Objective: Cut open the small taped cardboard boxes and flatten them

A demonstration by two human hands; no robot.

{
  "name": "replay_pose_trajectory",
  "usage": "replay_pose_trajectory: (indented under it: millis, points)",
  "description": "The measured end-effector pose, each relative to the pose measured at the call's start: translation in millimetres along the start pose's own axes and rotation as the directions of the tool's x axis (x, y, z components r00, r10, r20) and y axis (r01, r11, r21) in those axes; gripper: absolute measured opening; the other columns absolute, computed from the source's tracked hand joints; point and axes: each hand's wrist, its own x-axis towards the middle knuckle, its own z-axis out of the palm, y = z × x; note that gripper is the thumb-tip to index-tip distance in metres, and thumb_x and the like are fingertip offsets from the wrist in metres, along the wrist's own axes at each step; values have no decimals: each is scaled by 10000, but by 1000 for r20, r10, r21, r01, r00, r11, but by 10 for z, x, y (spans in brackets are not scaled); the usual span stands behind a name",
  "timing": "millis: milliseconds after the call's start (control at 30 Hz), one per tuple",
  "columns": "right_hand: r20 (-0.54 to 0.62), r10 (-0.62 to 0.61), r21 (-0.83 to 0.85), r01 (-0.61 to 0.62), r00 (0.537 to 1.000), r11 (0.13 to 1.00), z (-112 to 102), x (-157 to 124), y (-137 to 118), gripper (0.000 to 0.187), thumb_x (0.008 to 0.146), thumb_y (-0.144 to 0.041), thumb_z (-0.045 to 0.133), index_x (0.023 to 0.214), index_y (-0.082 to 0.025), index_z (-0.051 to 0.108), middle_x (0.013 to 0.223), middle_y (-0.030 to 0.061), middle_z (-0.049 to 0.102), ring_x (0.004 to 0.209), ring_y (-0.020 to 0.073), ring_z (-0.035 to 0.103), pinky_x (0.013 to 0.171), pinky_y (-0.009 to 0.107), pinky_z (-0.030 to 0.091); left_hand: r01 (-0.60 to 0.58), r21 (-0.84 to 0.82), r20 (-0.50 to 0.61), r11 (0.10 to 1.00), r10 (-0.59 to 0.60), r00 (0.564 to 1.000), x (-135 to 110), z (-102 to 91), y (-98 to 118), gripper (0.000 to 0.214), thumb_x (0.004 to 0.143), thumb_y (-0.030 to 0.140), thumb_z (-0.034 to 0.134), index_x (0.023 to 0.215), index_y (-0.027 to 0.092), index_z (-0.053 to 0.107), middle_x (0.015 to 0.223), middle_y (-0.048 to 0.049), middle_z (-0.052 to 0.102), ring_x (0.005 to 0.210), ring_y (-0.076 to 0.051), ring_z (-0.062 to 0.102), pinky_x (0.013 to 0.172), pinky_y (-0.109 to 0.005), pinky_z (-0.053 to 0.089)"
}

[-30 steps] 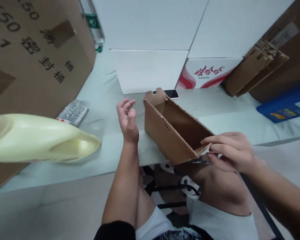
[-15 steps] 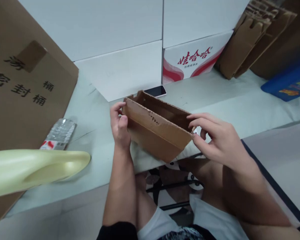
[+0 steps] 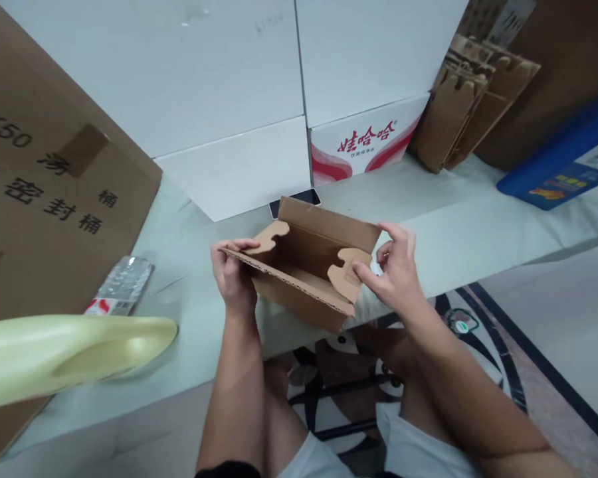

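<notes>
A small brown cardboard box (image 3: 299,302) is tilted over the front edge of the cloth-covered surface, its top open. My left hand (image 3: 234,275) grips the box's left end, thumb outside and fingers over the near flap and the left notched end flap. At the other end my right hand (image 3: 396,269) pinches the box: the thumb presses the right notched end flap (image 3: 346,273) and the fingertips touch the corner of the far flap (image 3: 329,219). Both long flaps stand outward. A black-screened phone (image 3: 309,197) lies partly hidden behind the box.
White boxes (image 3: 229,172) form a wall behind. On the left are a large carton (image 3: 54,186), a wrapped clear package (image 3: 124,279) and a pale yellow curved object (image 3: 80,352). Folded cardboard (image 3: 458,113) and a blue container (image 3: 563,172) stand at right.
The far flap and both notched end flaps have spread out, so the box's inside shows more. My right hand has shifted left and now presses the right end flap. The view has turned slightly.
</notes>
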Motion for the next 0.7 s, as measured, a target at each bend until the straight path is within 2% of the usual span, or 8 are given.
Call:
replay_pose_trajectory:
  millis: [67, 133, 200, 300, 433, 533, 600, 700]
  points:
    - [-53, 74, 90, -69, 996, 994, 108, -11, 82, 805, 785, -534, 753, 1464, -260, 420, 1418, 163, 531, 910, 225, 642, 805, 444, 586, -22, 63, -5, 998, 22, 1000, 19, -28, -61, 384, 849, 589, 647, 844, 241, 485, 728, 20, 613, 713, -155, 614, 783, -311, 501]
    - [57, 102, 240, -113, 993, 964, 195, -28, 110, 624, 841, -581, 694, 1344, -258, 516, 1295, 134, 626, 1030, 264, 656, 872, 454, 580, -44, 157, 1, 987, 44, 999, 51, -79, -141, 414, 824, 605, 690, 949, 239, 544, 763, 24, 597, 697, -144, 589, 730, -291, 487]
    - [162, 41, 393, -103, 986, 914, 259, -57, 104, 434, 900, -598, 625, 1178, -265, 600, 1190, 108, 689, 1080, 277, 674, 920, 460, 574, -83, 231, 28, 969, 79, 997, 81, -135, -209, 488, 792, 567, 748, 1115, 244, 578, 889, 3, 630, 757, -144, 595, 747, -285, 497]
    - [157, -112, 526, 13, 981, 850, 308, -123, 71, 437, 915, -674, 554, 1066, -285, 686, 1242, 97, 692, 1179, 302, 662, 1008, 523, 546, -171, 332, 88, 928, 150, 985, 99, -206, -233, 555, 803, 473, 747, 1290, 268, 580, 1150, -56, 650, 931, -174, 613, 859, -318, 525]
    - [157, -113, 544, 10, 981, 839, 310, -207, 22, 382, 969, -586, 525, 877, -300, 760, 1242, 70, 685, 1175, 277, 666, 1024, 529, 540, -316, 488, 254, 814, 214, 943, 70, -265, -159, 336, 886, 413, 634, 1170, 270, 742, 1295, -94, 629, 1151, -250, 599, 1012, -412, 502]
    - [201, -117, 539, -10, 973, 842, 325, -238, 36, 323, 953, -550, 574, 894, -303, 774, 1233, 69, 685, 1179, 268, 659, 1027, 507, 539, -348, 520, 382, 780, 152, 912, 61, -327, -145, 284, 894, 431, 617, 1002, 267, 822, 1285, -94, 657, 1157, -278, 616, 1053, -462, 482]
    - [174, -44, 554, -61, 984, 830, 367, -238, 103, 440, 959, -637, 490, 1003, -294, 761, 1222, 84, 691, 1176, 270, 658, 998, 493, 553, -277, 516, 351, 810, 96, 932, 87, -395, -173, 312, 880, 458, 623, 977, 249, 835, 1287, -102, 665, 1152, -282, 627, 1048, -462, 492]
    - [190, 218, 514, -286, 957, 809, 458, -212, 255, 577, 944, -729, 415, 1082, -252, 709, 1067, 88, 736, 988, 250, 711, 817, 428, 599, -93, 471, 134, 877, 32, 990, 172, -517, -226, 333, 836, 450, 652, 985, 213, 833, 1298, -116, 659, 1215, -289, 609, 1092, -443, 479]
